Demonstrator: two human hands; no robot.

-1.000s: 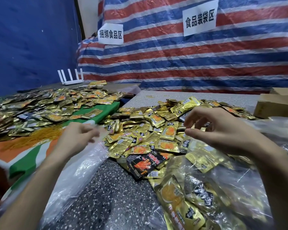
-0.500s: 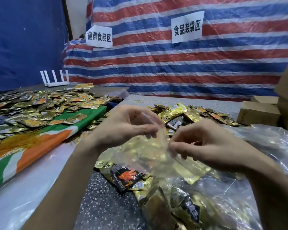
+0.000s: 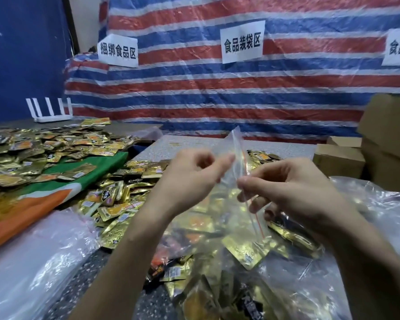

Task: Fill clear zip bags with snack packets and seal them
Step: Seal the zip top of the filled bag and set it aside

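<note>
One crinkly clear zip bag [image 3: 239, 153] with a red seal line is pinched by the curled fingers of the left hand [image 3: 194, 181] and right hand [image 3: 298, 192], above flat, glossy gold-foil snack packets [image 3: 116, 197] heaped on a speckled table [image 3: 189, 144].

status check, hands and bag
Left hand and right hand both pinch the zip bag near its red strip. Bag held over snack packets. Nothing blocking.
</note>
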